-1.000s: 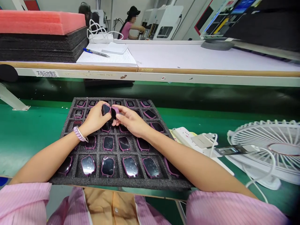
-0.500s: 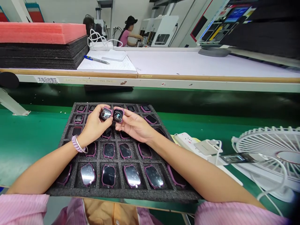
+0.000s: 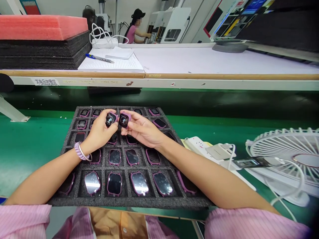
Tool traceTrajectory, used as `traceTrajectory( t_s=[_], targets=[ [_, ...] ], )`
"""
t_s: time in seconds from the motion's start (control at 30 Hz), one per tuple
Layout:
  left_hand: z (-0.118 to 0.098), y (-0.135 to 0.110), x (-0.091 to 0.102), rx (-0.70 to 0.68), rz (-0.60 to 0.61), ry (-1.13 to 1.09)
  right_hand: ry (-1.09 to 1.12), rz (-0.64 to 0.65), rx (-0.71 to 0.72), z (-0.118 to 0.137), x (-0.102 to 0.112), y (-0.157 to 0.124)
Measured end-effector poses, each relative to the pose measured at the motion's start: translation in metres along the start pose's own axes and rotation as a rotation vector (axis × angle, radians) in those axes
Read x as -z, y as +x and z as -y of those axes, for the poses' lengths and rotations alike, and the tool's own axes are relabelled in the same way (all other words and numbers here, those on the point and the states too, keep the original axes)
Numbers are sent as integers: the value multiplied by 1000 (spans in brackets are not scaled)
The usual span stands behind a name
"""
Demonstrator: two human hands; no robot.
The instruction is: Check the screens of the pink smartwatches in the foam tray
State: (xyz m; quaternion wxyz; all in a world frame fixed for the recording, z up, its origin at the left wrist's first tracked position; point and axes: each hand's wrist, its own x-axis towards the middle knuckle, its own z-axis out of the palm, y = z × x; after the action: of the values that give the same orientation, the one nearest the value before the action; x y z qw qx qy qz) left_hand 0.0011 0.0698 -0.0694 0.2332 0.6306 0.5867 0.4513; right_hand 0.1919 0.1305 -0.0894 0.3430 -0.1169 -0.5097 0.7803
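Observation:
My left hand is closed on a purple-framed smartwatch whose dark screen is lit with a dial. Close beside it, my right hand grips a second smartwatch, also purple with a lit face. Both are held up side by side over a black foam tray. In the tray's compartments lie several more purple smartwatches, such as one in the front row. Some at the back show lit text, like the watch at the back right; those nearer me have dark, reflective screens. My hands and forearms hide some compartments.
To the right are a white power strip, a charger with cables and a white fan. A raised shelf behind carries a notebook, a pen and stacked foam. Another person works in the background.
The left smartwatch is tilted differently, its glare gone and its dial clearer. Both hands keep their hold close together. The whole view has shifted slightly.

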Motion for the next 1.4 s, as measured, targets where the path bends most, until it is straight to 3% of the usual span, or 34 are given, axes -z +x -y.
traceTrajectory(
  t_s=[0.17,0.7,1.4],
  targets=[
    [2,0,-2,-16,-22,-47,-46,-44,-12,0,1,1],
    [-2,-3,-2,-76,4,-56,-84,22,7,5,-3,-5],
    [-7,-7,1,-49,18,-51,-23,68,-23,6,-3,-7]
  ],
)
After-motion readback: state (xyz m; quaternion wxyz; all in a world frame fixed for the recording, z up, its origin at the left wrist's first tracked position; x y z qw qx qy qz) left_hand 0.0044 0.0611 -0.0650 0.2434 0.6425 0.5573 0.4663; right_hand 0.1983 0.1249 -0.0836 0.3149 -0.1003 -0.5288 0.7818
